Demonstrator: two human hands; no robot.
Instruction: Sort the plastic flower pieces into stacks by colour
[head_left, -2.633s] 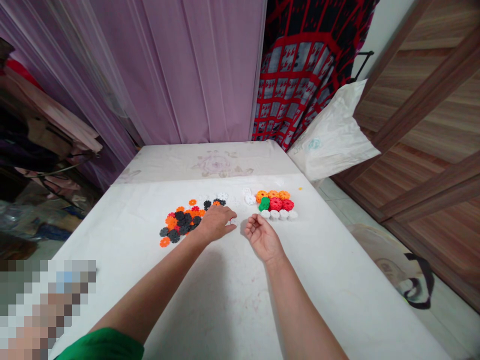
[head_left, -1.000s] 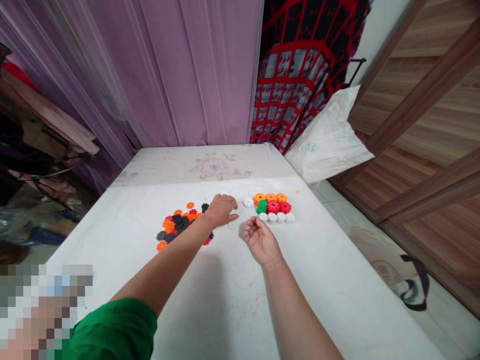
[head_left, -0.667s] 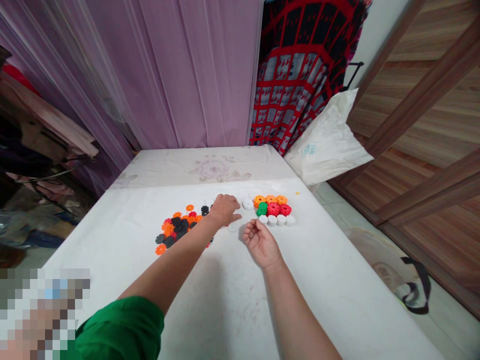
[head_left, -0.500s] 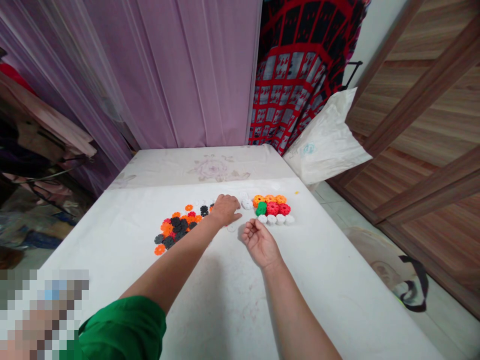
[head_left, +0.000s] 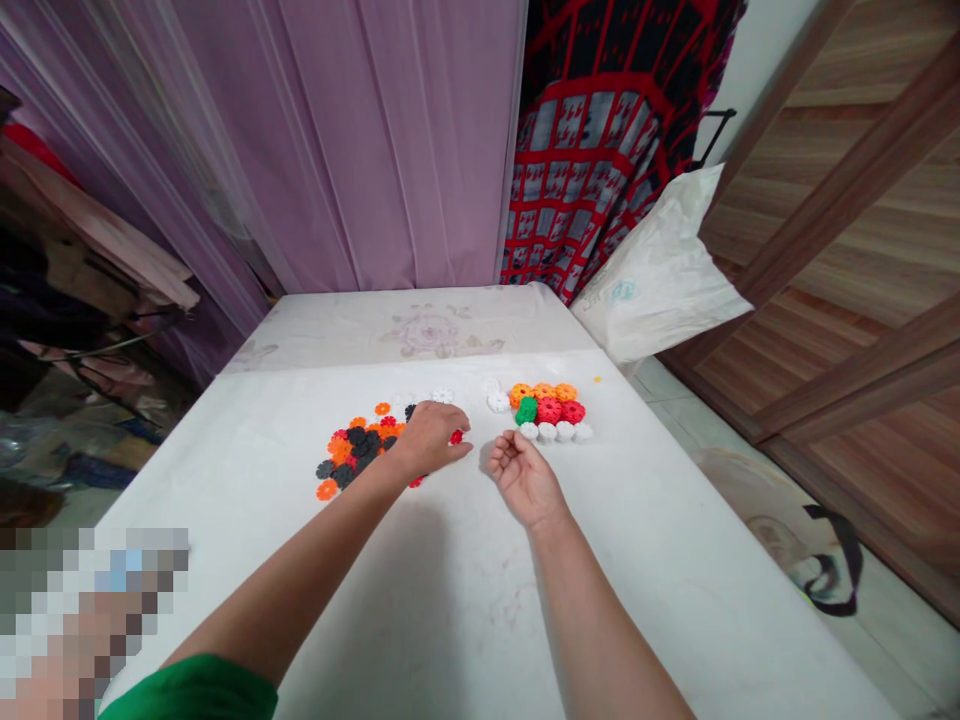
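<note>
My left hand (head_left: 435, 438) reaches over the right side of a loose heap of notched plastic discs (head_left: 366, 450) in orange, black and red. Its thumb and fingers are apart, and a red disc (head_left: 456, 437) shows in the gap between them; it seems to lie on the table, not gripped. On the table to the right rests my right hand (head_left: 526, 478), palm up, fingers loosely curled in, with nothing visible in it. Just beyond it are grouped discs: orange stacks (head_left: 544, 393), red stacks (head_left: 561, 411), a green stack (head_left: 526, 410) and a row of white stacks (head_left: 556, 432).
White discs (head_left: 496, 400) lie left of the orange stacks, and more white discs (head_left: 442, 396) lie behind my left hand. The table (head_left: 480, 560) has a white cover. A white bag (head_left: 660, 275) stands at its far right corner, near wooden doors (head_left: 847, 250).
My left hand has drawn back left and toward me, away from the white discs, uncovering a red disc by its fingers. My right hand has stayed nearly still. The view has shifted slightly.
</note>
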